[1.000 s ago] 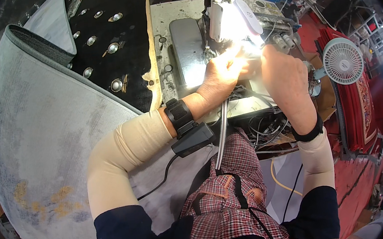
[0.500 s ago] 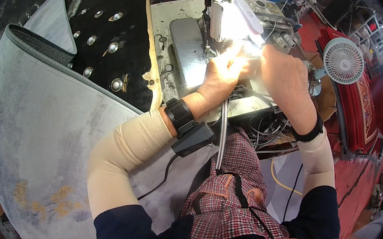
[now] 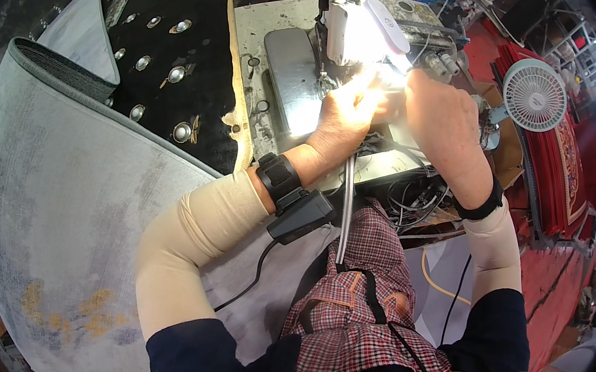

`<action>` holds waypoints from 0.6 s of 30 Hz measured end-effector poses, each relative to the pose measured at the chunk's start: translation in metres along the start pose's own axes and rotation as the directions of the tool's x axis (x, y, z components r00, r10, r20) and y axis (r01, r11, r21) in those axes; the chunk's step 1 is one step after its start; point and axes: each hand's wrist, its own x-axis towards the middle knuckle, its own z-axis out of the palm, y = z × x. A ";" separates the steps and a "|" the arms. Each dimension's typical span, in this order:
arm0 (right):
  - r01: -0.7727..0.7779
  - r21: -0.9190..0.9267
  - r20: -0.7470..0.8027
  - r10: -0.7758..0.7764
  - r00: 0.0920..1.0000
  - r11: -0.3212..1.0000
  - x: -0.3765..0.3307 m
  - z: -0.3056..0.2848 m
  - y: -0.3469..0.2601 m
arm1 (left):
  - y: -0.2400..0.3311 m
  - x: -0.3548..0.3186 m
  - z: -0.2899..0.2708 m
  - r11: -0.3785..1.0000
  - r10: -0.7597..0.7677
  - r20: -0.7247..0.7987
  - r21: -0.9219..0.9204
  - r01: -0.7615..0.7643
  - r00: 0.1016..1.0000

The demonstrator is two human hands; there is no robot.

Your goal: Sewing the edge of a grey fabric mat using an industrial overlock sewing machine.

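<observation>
Clock face laid over the head view, 12 at top, items by size. Largest: a grey, faintly mottled fabric sheet with a dark bound edge [image 3: 94,226], at 9 o'clock, one end curled over. Next, a black desk studded with shiny metal balls [image 3: 207,85], at 11. A worn cream-coloured desk [image 3: 249,28] adjoins it at 12. At 3, a stack of deep-red patterned rugs [image 3: 561,176].

On the cream desk, at 1 o'clock: a white metal-bodied machine [image 3: 348,35], its lower part washed out by glare. Left of it, a grey rounded rectangular box [image 3: 291,68]. Between 2 and 3, a round pale-green fan [image 3: 536,93] with a white hub.

Right hand [image 3: 446,123], toward 2: fingers bent, tips at the edge of the glare beside the machine. Left hand [image 3: 339,123], between 1 and 2: thumb and fingers drawn together in the bright light just below the machine. Cannot tell whether either hand pinches anything; light hides the tips.

Smallest: a white oblong lamp with a blue end [image 3: 384,23], just right of the machine, above the hands.
</observation>
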 end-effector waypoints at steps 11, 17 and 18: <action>-0.014 0.012 0.013 0.014 1.000 1.000 -0.001 0.001 0.001 | 0.000 0.000 0.000 0.998 0.013 0.011 0.054 -0.013 1.000; -0.016 0.003 0.023 0.016 1.000 1.000 0.000 0.002 0.001 | -0.001 0.000 0.000 0.999 0.008 0.010 0.050 -0.009 1.000; -0.018 0.005 0.021 0.018 1.000 1.000 -0.001 0.002 0.001 | -0.001 0.001 0.000 0.999 0.009 0.011 0.050 -0.009 1.000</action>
